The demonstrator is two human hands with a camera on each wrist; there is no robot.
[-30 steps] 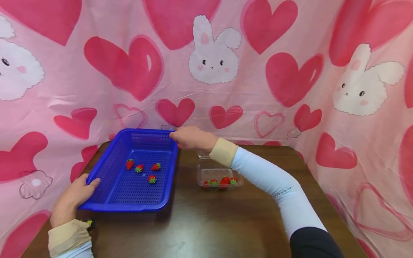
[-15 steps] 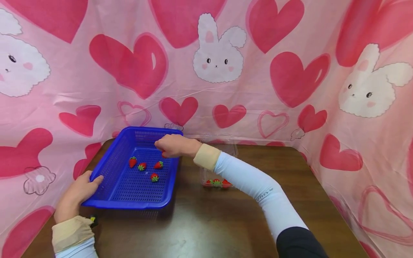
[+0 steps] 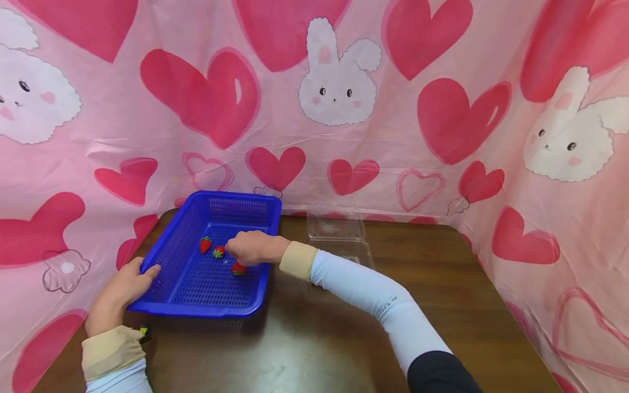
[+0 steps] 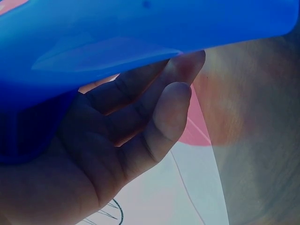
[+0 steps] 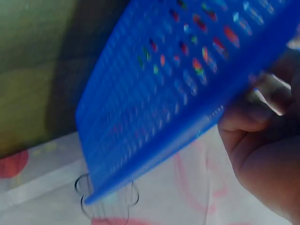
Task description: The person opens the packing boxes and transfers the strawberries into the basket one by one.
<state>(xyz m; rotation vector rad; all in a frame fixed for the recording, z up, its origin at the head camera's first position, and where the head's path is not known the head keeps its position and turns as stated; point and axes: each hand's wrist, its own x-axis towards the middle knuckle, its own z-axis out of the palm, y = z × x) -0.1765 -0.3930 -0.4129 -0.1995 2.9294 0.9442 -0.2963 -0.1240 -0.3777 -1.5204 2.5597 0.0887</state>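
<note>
A blue perforated basket [image 3: 196, 310] [image 5: 164, 103] sits on the left of a dark wooden table [image 3: 304, 338]. My left hand [image 3: 123, 289] grips its near left corner, with the thumb on the rim and the fingers [image 4: 154, 112] under the blue rim [image 4: 140, 28]. My right hand [image 3: 250, 248] [image 5: 267, 150] is low inside the basket, knuckles up and fingers curled down, so whatever lies beneath them is hidden. Three red strawberries show on the basket floor: one [image 3: 205, 244] at the left, one [image 3: 218, 251] beside the fingers, one [image 3: 239, 268] just below the hand.
A clear plastic clamshell box [image 3: 336, 226] lies open to the right of the basket, its front half behind my right forearm. Pink cloth with hearts and rabbits [image 3: 339, 93] walls the table at the back and both sides. A small black and yellow object [image 3: 143, 334] sits by my left wrist.
My right hand came from the basket's far right corner down and left into the basket, with a bit of red under its fingers on the way. The left hand kept its hold.
</note>
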